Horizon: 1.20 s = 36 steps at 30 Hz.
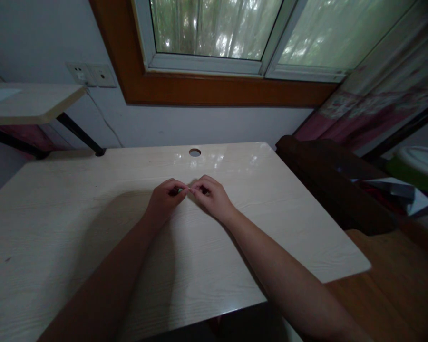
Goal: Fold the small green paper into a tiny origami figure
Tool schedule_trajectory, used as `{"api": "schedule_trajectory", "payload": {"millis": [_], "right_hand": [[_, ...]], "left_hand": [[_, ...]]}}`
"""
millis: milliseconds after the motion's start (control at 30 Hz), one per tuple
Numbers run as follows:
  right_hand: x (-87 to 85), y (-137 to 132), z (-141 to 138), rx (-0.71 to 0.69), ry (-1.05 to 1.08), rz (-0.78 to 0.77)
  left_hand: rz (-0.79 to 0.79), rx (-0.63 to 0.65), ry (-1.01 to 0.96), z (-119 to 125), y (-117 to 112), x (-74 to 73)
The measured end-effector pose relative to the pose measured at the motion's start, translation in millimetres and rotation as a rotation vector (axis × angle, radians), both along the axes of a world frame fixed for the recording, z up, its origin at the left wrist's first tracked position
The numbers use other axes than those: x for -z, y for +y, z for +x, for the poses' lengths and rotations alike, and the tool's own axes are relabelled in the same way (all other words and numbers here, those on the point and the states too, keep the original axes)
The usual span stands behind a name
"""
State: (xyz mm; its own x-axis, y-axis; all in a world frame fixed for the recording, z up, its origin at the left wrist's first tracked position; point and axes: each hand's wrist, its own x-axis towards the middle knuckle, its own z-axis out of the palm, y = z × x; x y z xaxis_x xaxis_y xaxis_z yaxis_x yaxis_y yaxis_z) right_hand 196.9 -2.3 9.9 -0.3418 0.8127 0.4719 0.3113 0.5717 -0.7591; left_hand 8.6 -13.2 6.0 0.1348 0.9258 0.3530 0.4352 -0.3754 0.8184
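- Head view, reference: the round cable hole (195,152) near the far edge of the bench (292,237) served as the landmark for all positions.
- Left hand (166,198): it stood on the near side of the cable hole, toward the left. Its thumb and forefinger were closed together at the tips in a pinch.
- Right hand (212,196): it stood on the near side of the cable hole, toward the right. Its thumb and forefinger were likewise closed in a pinch, facing the left hand.
- Small item (189,189): it lay between the meeting fingertips, on the near side of the cable hole. Both hands appeared clamped on it. It was too small and too well covered to identify.
- Progress: by judgement, two-handed handling was under way. The pinch by both hands was in place; release of the small item was not yet done. Any change made to its form could not be told, nor how much handling was left.
- Surroundings: a raised shelf (24,105) stood well to the left of the cable hole. A wall socket (92,75) was beyond it to the left, a window (214,28) directly beyond it, and a curtain (378,90) beyond it to the right.
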Motion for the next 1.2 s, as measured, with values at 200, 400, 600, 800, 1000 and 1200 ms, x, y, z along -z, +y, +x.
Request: {"api": "schedule_trajectory", "payload": {"millis": [200, 400, 600, 800, 1000, 1200], "right_hand": [[0.6, 0.2, 0.0, 0.008, 0.007, -0.054], [1.2, 1.1, -0.4, 0.013, 0.020, -0.109], [3.6, 2.2, -0.1, 0.016, 0.025, -0.085], [3.7, 2.8, 0.5, 0.042, 0.044, -0.104], [1.2, 1.0, -0.7, 0.025, 0.055, -0.110], [1.7, 2.6, 0.3, 0.070, -0.004, -0.057]], "left_hand": [[0.034, -0.033, 0.060, 1.9, -0.9, -0.7], [0.064, -0.023, 0.094, 2.9, -0.5, -0.8], [0.002, -0.009, 0.048, 3.3, -2.8, -2.7], [-0.070, -0.011, -0.104, 2.4, -1.9, 0.9], [-0.066, -0.013, -0.100, 2.6, -0.7, 1.2], [-0.075, -0.050, -0.080, 4.9, -0.3, 0.5]]}}
